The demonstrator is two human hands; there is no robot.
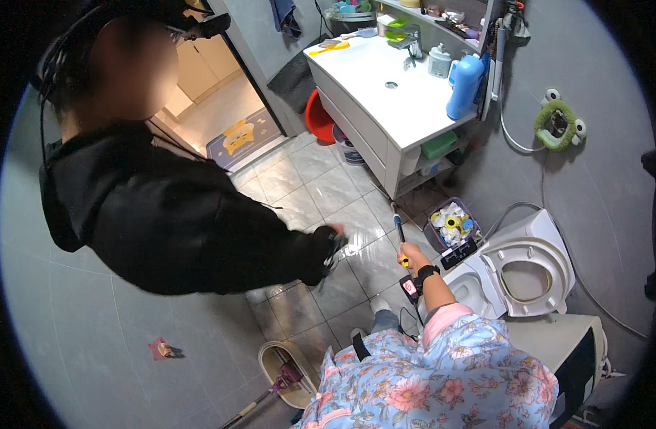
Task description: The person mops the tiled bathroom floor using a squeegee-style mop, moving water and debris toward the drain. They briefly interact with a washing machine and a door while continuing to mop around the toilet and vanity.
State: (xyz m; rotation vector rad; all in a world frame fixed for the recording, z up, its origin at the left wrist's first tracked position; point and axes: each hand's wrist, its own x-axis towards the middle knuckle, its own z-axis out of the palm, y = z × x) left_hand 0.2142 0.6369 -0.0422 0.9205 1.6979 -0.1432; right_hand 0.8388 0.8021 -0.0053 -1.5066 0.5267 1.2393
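My right hand (pixel 411 257) is closed around a thin pole (pixel 397 217) with a blue and black shaft. A yellow part of it shows by my fingers, and its thin far end reaches toward the vanity's near corner. What is fixed to that end, if anything, I cannot make out. A black band with a small box is strapped to my right wrist, below a pink sleeve. Nearest to this hand are the toilet (pixel 471 289), seat raised, and a bin (pixel 453 223) full of crumpled paper. My left hand does not show; floral fabric (pixel 413 390) fills the lower edge.
Another person in a black hooded top (pixel 192 222) stands at left, one hand (pixel 335 232) reaching toward the middle. A white vanity (pixel 371 79) bears a blue bottle (pixel 465 87) and a soap dispenser (pixel 439 61). A beige bucket (pixel 276 350) with a mop stands lower left; a doorway opens behind.
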